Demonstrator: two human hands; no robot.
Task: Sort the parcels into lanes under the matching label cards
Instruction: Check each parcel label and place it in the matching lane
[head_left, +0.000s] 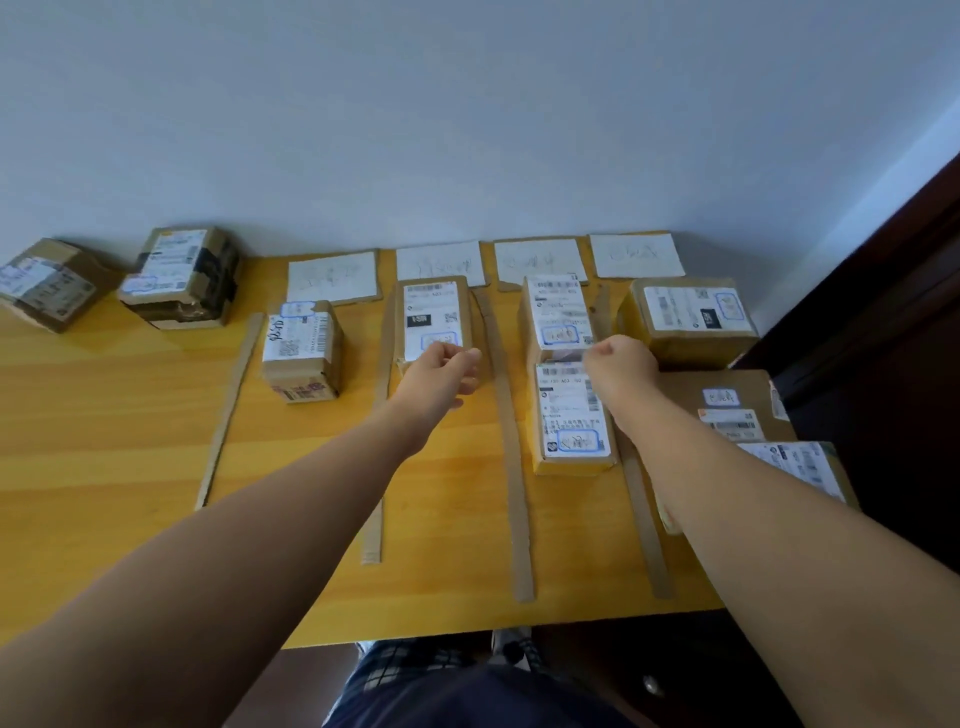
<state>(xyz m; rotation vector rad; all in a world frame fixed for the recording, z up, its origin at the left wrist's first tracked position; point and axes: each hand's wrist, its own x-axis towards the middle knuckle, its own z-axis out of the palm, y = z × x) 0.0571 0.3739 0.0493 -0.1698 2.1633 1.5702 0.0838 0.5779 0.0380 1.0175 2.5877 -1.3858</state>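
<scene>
since most parcels are already lying in lanes, i am stretching both arms toward twelve o'clock. my left hand (441, 371) is hovering with fingers loosely curled at the near end of the second-lane parcel (435, 312); whether it is pinching the box i cannot tell. my right hand (621, 364) is balled up, holding nothing that shows, over the seam between the two third-lane parcels (571, 415), probably to nudge them into file. cardboard strips (511, 441) are marking off the lanes below four cards (332, 278) at the far edge of the table (104, 415), so each box can sit under its match. two unsorted parcels (182, 275) are waiting at ten o'clock. the shipping labels are showing barcodes and blue-ringed handwriting, and the cards are carrying faint pen marks, all too blurred to read.
</scene>
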